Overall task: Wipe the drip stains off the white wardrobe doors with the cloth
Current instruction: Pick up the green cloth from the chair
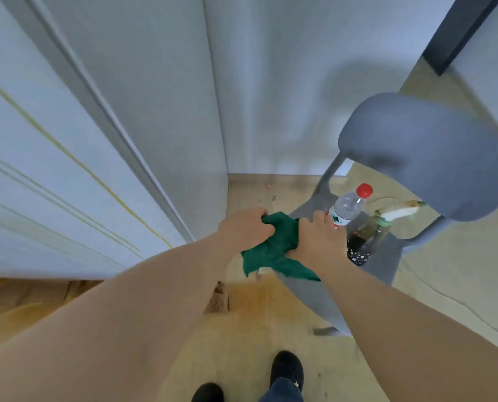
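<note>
A green cloth (276,250) is bunched between both my hands, low over the floor in front of a grey chair. My left hand (246,229) grips its upper left end with curled fingers. My right hand (320,236) grips the right side, and loose corners of the cloth hang below. The white wardrobe door (53,175) fills the left of the view. Several thin yellowish drip stains (76,163) run down it. Neither hand touches the door.
A grey chair (421,158) stands at the right, close to my right hand. On its seat are a clear bottle with a red cap (350,206), a dark bottle (363,239) and a spray bottle (398,213). My dark shoes (287,369) stand on the wooden floor below.
</note>
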